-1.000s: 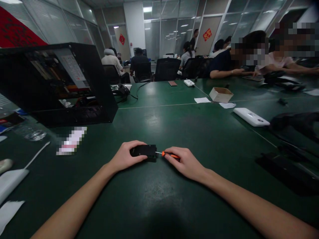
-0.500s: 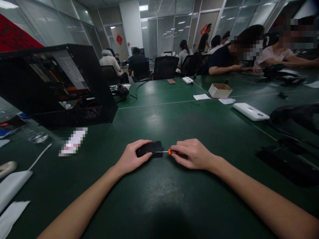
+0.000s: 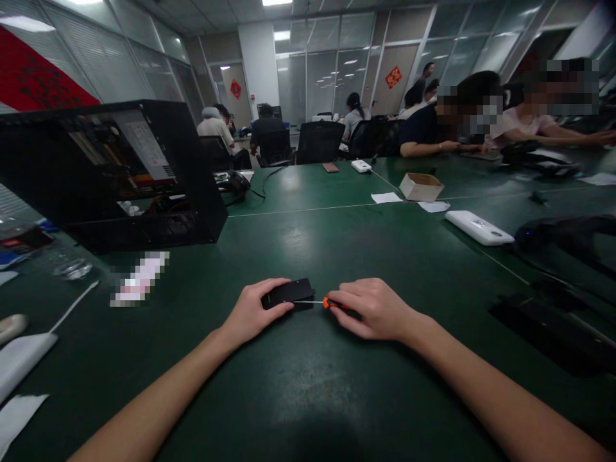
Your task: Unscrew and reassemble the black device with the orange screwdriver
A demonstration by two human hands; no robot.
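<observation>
Since the picture half a second ago, both hands have kept their hold and barely shifted on the table; the view has tipped a little, so more ceiling shows.

Nearest, the left hand (image 3: 250, 312) is clamped on a small black device (image 3: 289, 293) lying flat on the green table (image 3: 308, 385), fingers curled over its left end. Just to its right, the right hand (image 3: 373, 308) pinches a small screwdriver (image 3: 317, 302) with an orange collar, fingers closed around the handle. Its thin metal shaft lies almost level and reaches the device's right edge.

Left of the hands lies a pixelated slip (image 3: 139, 278), its writing unreadable, and a white flat object (image 3: 22, 359) sits at the table's left edge. Farther back on the left stands an open black computer case (image 3: 110, 173); a white label on it carries print too small to read. To the right rest a white power bank (image 3: 479, 228), its marking illegible, and a small cardboard box (image 3: 421, 187).

Beyond, other people sit at the far tables. Red decorations (image 3: 393, 77) hang on the glass walls, their characters too blurred to read.
</observation>
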